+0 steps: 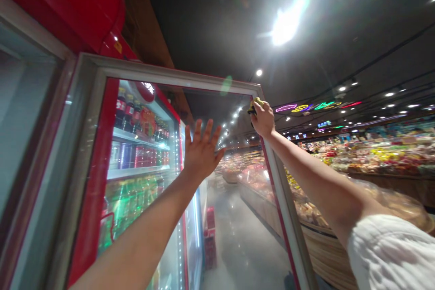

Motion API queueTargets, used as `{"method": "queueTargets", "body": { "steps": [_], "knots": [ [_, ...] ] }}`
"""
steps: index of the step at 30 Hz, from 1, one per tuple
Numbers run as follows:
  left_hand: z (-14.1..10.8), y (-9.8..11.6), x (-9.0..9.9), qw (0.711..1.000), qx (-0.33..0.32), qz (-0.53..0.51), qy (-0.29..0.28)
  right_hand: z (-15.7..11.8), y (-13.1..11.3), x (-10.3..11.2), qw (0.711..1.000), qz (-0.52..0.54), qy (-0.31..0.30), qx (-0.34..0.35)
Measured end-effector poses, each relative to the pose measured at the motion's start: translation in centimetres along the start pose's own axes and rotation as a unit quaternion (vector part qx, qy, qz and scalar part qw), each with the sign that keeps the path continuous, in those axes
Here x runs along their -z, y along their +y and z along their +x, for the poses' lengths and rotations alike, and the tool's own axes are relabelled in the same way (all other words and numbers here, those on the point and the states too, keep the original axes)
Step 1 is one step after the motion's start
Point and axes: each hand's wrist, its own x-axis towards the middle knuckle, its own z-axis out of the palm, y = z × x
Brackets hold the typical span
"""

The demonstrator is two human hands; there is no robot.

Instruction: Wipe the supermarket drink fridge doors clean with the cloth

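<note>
An open cooler door [180,77] with a grey frame, red edging and a glass pane stands in front of me. My left hand [201,152] has its fingers spread before the pane; whether the palm touches the glass I cannot tell. Higher up and to the right, my right hand [264,118] is closed around a crumpled yellow-and-black cloth [257,103]. It presses the cloth near the upper right corner of the door, where frame and glass meet. Part of the cloth is hidden by my fingers.
Bottles [129,111] and cans fill shelves seen through the glass. The red cooler top [64,4] bulges at upper left. Red crates [210,235] stand on the aisle floor [234,231]. On the right are display bins [326,249] of packaged goods.
</note>
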Motion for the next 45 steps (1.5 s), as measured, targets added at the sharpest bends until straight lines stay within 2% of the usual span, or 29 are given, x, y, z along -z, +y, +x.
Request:
{"method": "queueTargets", "body": {
  "steps": [2,4,6,8,9,11,13,15,18,21,22,24,26,28,29,31,33,35,36,38,40,42,43,45],
  "knots": [
    [0.0,0.0,-0.1,1.0,0.001,0.004,0.0,0.7,-2.5,-0.3,1.0,0.017,0.008,0.023],
    [0.0,-0.1,-0.1,1.0,0.001,0.007,-0.001,-0.4,-4.4,-0.3,0.995,0.043,0.005,0.088],
    [0.1,-0.1,0.0,1.0,0.001,0.007,-0.009,-2.5,-4.6,0.1,0.986,0.058,-0.011,0.154],
    [0.2,-0.3,0.2,1.0,0.001,0.004,-0.024,-4.0,-3.4,0.5,0.981,0.054,-0.033,0.183],
    [0.2,-0.4,0.4,0.999,0.0,0.001,-0.034,-4.2,-2.6,0.7,0.983,0.047,-0.038,0.171],
    [0.3,-0.6,0.8,0.999,0.003,-0.001,-0.053,-3.2,-1.8,0.6,0.994,0.031,-0.034,0.1],
    [0.0,-0.9,1.2,0.998,0.014,0.004,-0.058,-1.5,-2.7,0.2,0.999,0.026,-0.02,0.015],
    [-0.5,-1.3,1.5,0.998,0.026,0.013,-0.047,-0.4,-4.7,-0.1,0.999,0.038,-0.011,-0.011],
    [-1.8,-2.0,2.1,0.999,0.029,0.023,-0.031,-1.4,-6.7,0.1,0.994,0.078,-0.011,0.077],
    [-2.8,-3.2,2.9,0.998,0.042,0.033,-0.021,-3.5,-5.3,0.6,0.981,0.094,-0.035,0.168],
    [-3.0,-3.6,3.2,0.998,0.05,0.036,-0.019,-3.7,-4.6,0.6,0.98,0.09,-0.042,0.173],
    [-3.1,-4.6,3.8,0.997,0.066,0.041,-0.017,-3.0,-3.9,0.5,0.987,0.078,-0.042,0.138],
    [-3.0,-5.4,4.3,0.995,0.089,0.039,-0.019,-1.6,-5.0,0.2,0.994,0.067,-0.035,0.082],
    [-2.8,-5.8,4.6,0.993,0.111,0.035,-0.029,-0.8,-7.5,0.2,0.995,0.066,-0.033,0.06],
    [-2.7,-5.9,4.7,0.992,0.119,0.034,-0.037,-1.0,-8.7,0.3,0.994,0.072,-0.036,0.076],
    [-2.8,-6.0,4.9,0.99,0.122,0.038,-0.05,-2.6,-10.3,0.9,0.983,0.097,-0.05,0.15],
    [-3.4,-6.2,5.2,0.99,0.12,0.046,-0.058,-5.1,-10.1,1.6,0.96,0.126,-0.071,0.24],
    [-4.2,-6.6,5.6,0.99,0.118,0.054,-0.062,-6.8,-8.8,1.9,0.942,0.14,-0.085,0.292],
    [-4.7,-6.9,5.7,0.989,0.119,0.059,-0.063,-7.1,-8.2,1.8,0.946,0.138,-0.08,0.282],
    [-5.5,-7.4,5.9,0.989,0.12,0.068,-0.062,-6.5,-8.4,1.1,0.967,0.134,-0.056,0.211],
    [-6.1,-7.8,5.9,0.989,0.117,0.076,-0.051,-5.1,-10.8,0.4,0.984,0.135,-0.027,0.116],
    [-6.4,-7.9,5.8,0.99,0.108,0.081,-0.041,-4.2,-14.2,0.2,0.987,0.143,-0.015,0.078],
    [-6.5,-7.9,5.9,0.99,0.103,0.082,-0.041,-4.3,-15.6,0.3,0.984,0.149,-0.019,0.098],
    [-6.7,-8.0,6.3,0.99,0.102,0.084,-0.052,-5.4,-17.2,0.8,0.966,0.17,-0.035,0.189]
  ]
}}
